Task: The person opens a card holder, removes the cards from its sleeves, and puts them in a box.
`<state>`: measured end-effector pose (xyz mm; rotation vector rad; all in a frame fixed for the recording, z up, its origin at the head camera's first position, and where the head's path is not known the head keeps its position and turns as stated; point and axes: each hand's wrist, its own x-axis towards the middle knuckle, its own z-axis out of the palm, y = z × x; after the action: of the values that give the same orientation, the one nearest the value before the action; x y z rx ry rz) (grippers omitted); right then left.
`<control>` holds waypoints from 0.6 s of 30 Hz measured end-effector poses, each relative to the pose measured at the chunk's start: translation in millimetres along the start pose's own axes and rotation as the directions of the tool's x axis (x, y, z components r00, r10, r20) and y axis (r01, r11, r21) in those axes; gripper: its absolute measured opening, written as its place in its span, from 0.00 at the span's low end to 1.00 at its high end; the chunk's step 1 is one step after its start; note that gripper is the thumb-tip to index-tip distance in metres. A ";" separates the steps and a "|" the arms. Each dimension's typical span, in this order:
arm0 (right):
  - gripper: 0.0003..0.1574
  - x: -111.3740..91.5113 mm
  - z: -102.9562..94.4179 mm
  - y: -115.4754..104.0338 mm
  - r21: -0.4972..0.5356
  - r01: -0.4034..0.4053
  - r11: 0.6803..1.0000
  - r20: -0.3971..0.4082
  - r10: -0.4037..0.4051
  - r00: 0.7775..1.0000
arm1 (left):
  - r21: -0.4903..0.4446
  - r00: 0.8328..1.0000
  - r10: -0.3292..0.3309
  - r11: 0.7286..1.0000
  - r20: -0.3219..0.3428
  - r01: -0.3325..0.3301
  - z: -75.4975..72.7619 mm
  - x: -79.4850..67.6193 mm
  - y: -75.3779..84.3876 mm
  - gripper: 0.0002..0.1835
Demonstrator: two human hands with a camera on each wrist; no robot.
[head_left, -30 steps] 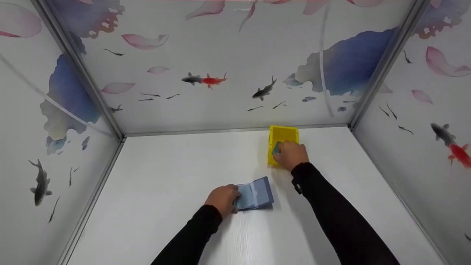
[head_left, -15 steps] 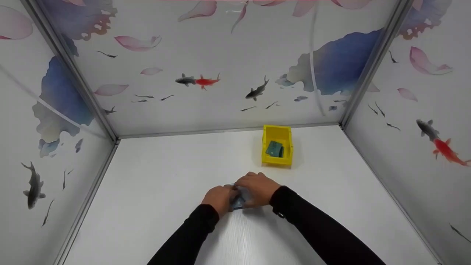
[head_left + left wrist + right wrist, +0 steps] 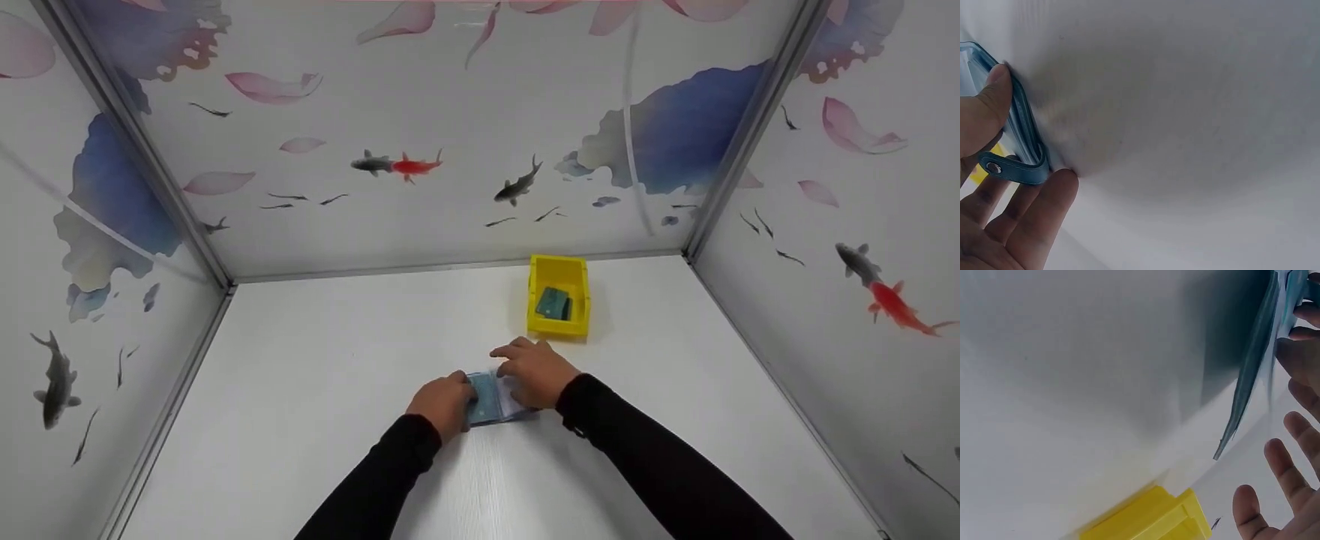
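Card holder point(image 3: 484, 399) — open between left fingers point(image 3: 1044, 208) and right fingers point(image 3: 1284, 467).

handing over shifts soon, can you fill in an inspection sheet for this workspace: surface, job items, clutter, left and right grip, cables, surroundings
Surface: white table, with shadows around the hands.
Job items: blue wallet, open between the hands, with a snap strap; yellow box near the back wall, holding a green card that overlaps a darker card.
Clutter: nothing seen.
Left grip: hand holds the wallet's left edge.
Right grip: hand at the wallet's right side, fingers spread.
Cables: nothing seen.
Surroundings: white walls printed with fish and petals; metal rails at the corners.
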<state>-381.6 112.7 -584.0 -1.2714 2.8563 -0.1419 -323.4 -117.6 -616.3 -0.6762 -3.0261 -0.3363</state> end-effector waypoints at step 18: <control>0.16 10.7 11.2 1.7 0.072 0.074 0.995 -0.002 -0.074 0.997 | 0.043 0.999 0.042 0.998 -0.008 -0.042 -1.5 1.6 -2.0 0.23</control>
<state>-389.5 105.1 -595.1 -1.3638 2.7764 -0.2431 -325.7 -119.0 -615.1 -0.7320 -2.9966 -0.2721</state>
